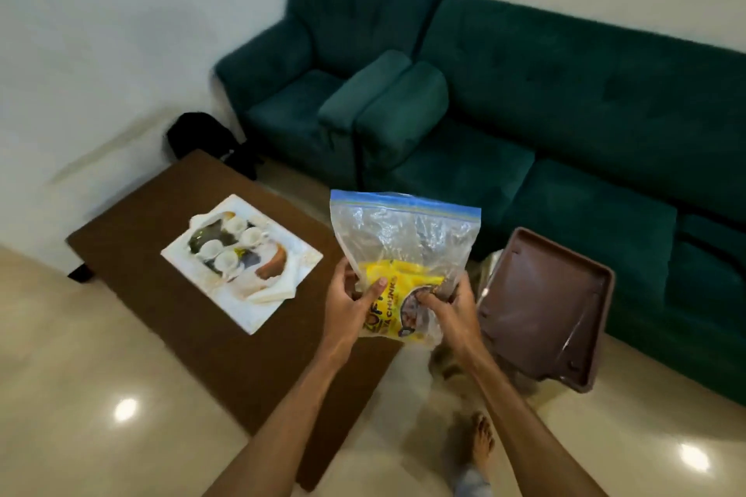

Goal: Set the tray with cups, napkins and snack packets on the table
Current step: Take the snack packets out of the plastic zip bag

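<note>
A clear zip bag (403, 230) with a blue seal holds a yellow snack packet (397, 295). My left hand (349, 309) grips the bag's lower left side and my right hand (450, 309) grips its lower right, above the brown table's (133, 214) right end. On the table lies a white printed tray (242, 266) with several small white cups (230, 248) and folded napkins (274, 288) on it. A second, brown tray (545, 307) leans tilted against the sofa to the right of my hands.
A dark green sofa (565, 113) runs along the back wall, with a matching armchair (319, 65) at its left. A black bag (202, 137) sits on the floor behind the table. My bare foot (482, 440) stands on the glossy tiled floor.
</note>
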